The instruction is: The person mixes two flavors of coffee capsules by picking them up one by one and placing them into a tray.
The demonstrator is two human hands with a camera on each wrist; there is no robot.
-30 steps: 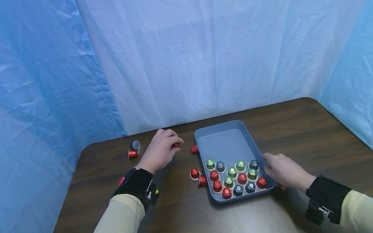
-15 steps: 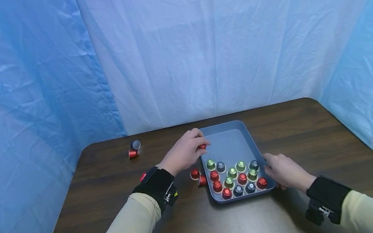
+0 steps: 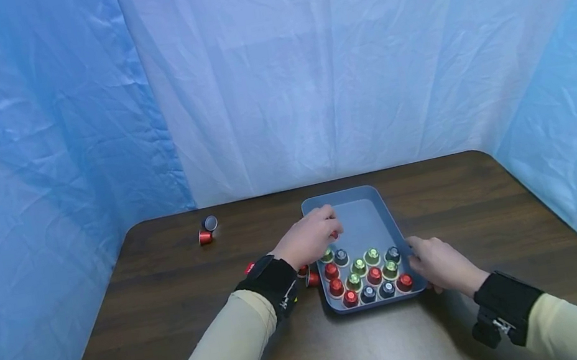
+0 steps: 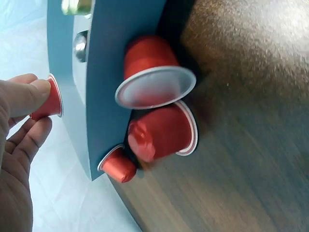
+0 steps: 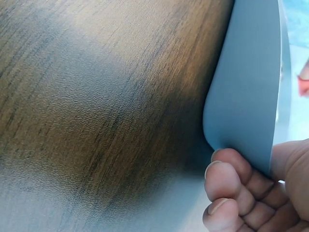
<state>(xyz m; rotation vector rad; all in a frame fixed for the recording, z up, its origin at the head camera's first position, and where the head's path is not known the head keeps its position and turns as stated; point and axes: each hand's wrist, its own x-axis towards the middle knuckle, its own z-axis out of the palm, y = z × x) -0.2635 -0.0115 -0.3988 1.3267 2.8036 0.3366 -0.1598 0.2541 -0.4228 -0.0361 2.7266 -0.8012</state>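
The left hand hangs over the left part of the grey-blue tray, its fingertips pinching a red coffee capsule above the tray's bare far floor, just beyond the rows of capsules. The right hand grips the tray's near right wall, fingers curled against the outer side and the thumb over the rim.

Inside the tray, red, green and dark blue capsules stand upside down in rows, filling the near half. Three more red capsules lie on the dark wooden table just outside the tray's left wall, two close together and touching, a third one tipped on its side at the wall's edge. Another red capsule shows on the table beside the left wrist band. Well apart, near the far left corner of the table, a red capsule lies beside a dark grey one. Blue sheeting hangs behind and at both sides.
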